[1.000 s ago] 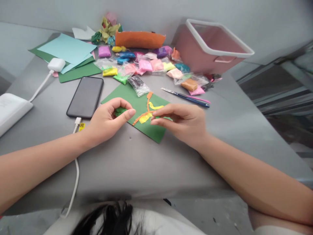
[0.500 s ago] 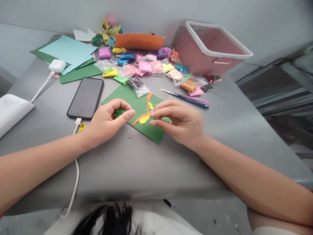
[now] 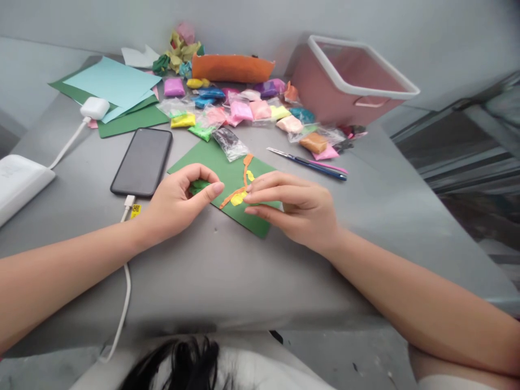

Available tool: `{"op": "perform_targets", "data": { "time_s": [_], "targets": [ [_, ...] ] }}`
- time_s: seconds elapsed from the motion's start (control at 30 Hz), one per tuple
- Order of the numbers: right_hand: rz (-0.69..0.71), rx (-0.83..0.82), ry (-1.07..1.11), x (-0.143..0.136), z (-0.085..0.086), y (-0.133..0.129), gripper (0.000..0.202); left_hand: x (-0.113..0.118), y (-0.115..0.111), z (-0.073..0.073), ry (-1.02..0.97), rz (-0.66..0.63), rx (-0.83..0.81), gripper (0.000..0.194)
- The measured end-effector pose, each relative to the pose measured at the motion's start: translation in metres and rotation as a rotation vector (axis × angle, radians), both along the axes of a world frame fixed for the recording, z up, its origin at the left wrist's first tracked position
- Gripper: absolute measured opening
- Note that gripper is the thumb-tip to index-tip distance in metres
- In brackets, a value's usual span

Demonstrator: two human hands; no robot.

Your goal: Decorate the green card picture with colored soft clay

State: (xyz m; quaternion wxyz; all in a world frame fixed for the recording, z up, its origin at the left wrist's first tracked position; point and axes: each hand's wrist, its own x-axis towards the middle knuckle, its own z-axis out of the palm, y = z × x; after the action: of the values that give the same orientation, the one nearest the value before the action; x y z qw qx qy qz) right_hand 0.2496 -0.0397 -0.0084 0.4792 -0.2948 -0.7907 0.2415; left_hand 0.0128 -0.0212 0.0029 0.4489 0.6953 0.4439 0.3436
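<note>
My left hand (image 3: 179, 197) is closed, thumb and fingertips drawn together, around a piece of green clay (image 3: 198, 187) that shows partly in its curl. It hovers over the left edge of a green card (image 3: 254, 221). On the card lie orange clay strips (image 3: 246, 169) shaped like a branching stem, with a yellow clay piece (image 3: 238, 198) and a smaller yellow bit (image 3: 251, 176) beside them. My right hand (image 3: 298, 206) is above the card's right side, thumb and fingers apart, fingertips next to the larger yellow piece. Nothing shows between those fingers; the hand covers part of the card.
Several bagged clay packets (image 3: 241, 111) spread behind the card, near an orange pouch-like object (image 3: 233, 69) and a pink bin (image 3: 325, 92). A blue-handled cutting tool (image 3: 309, 162) lies right. Left are a phone (image 3: 142, 162), white cable (image 3: 127, 292), charger (image 3: 95, 108) and coloured paper sheets (image 3: 109, 81).
My right hand has shifted slightly left and down, its thumb and fingers a little further apart. My left hand stays put with the green clay.
</note>
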Motion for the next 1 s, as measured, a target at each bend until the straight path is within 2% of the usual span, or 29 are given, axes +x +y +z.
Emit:
{"op": "perform_targets", "data": {
  "time_s": [0.2, 0.3, 0.4, 0.6, 0.77, 0.9, 1.0],
  "targets": [
    [-0.013, -0.019, -0.002, 0.0015, -0.0022, 0.0008, 0.018, 0.0004, 0.0007, -0.005, -0.088, -0.021, -0.028, 0.033],
    [-0.02, -0.022, -0.001, 0.001, -0.0025, 0.0013, 0.017, 0.0021, 0.001, -0.0054, -0.142, -0.051, -0.011, 0.022],
    [0.007, 0.003, -0.007, 0.0001, -0.0022, 0.0023, 0.013, 0.0023, 0.0013, -0.0041, -0.124, -0.052, -0.005, 0.014],
    [-0.024, 0.004, -0.039, -0.0008, -0.0018, 0.0036, 0.01, 0.0028, 0.0006, -0.0003, -0.154, -0.031, -0.095, 0.016],
    [-0.036, 0.019, -0.052, -0.0026, -0.0018, 0.0034, 0.009, 0.0043, 0.0, 0.001, -0.14, -0.042, -0.089, 0.013],
    [0.008, 0.021, -0.062, -0.0036, -0.0018, 0.004, 0.008, 0.0038, -0.0022, 0.0022, -0.137, -0.053, -0.077, 0.01],
    [-0.028, 0.043, -0.067, -0.003, -0.0023, 0.0052, 0.011, 0.0034, -0.0048, 0.0035, -0.089, -0.051, -0.092, 0.009]
  ]
}}
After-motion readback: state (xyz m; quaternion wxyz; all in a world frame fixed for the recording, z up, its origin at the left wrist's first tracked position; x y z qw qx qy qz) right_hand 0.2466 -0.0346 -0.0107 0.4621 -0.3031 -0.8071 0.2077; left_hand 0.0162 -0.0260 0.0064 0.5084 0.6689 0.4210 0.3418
